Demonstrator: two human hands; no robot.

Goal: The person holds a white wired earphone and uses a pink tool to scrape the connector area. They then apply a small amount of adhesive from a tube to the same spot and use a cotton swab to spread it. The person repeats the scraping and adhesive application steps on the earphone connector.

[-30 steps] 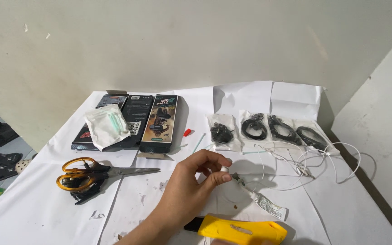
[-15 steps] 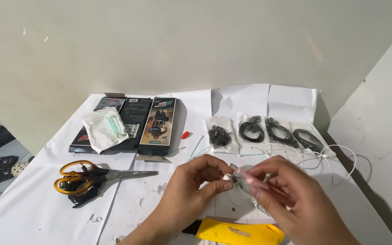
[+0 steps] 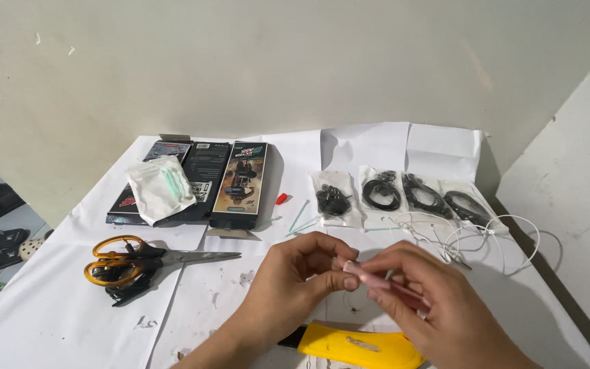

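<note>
Both hands now pinch one small pink piece (image 3: pixel 370 277): right hand (image 3: pixel 438 307) has joined left hand (image 3: pixel 302 280), above the yellow cutter (image 3: pixel 360 347). Two-handed work underway on the worktop (image 3: pixel 56 307).

A surface (image 3: pixel 49 301) covered in white paper. At near left lie orange-handled scissors (image 3: pixel 138 263). Farther back, flat dark boxes (image 3: pixel 203 181) carry a crumpled white packet (image 3: pixel 158 188). At far right, four clear bags of black cables (image 3: pixel 397 195) sit in a row, beside tangled white wire (image 3: pixel 486 236).
</note>
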